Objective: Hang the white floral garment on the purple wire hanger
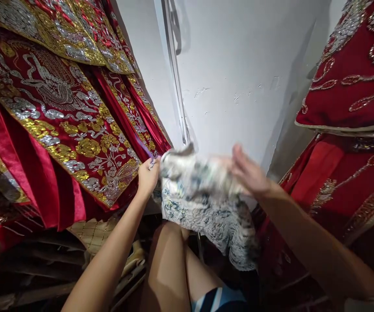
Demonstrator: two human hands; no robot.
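Note:
A pale floral garment [190, 203], white with blue-green print and ruffled, textured lower folds, hangs above my knees. My left hand [148, 173] is closed at its upper left corner, around a thin purple piece [145, 146], perhaps a hanger or a ribbon; I cannot make out which. Over on the garment's upper right side is my right hand [250, 173], blurred by motion, its thumb raised and its fingers stretched along the cloth. The top of the garment is smeared by movement too.
Red satin hangings [86, 125] with gold and silver embroidery fill the left. Beaded red garments [352, 95] hang on the right. Between them stands a white wall [239, 65] with a vertical metal strip [177, 69]. Wooden slats [43, 290] lie low at the left.

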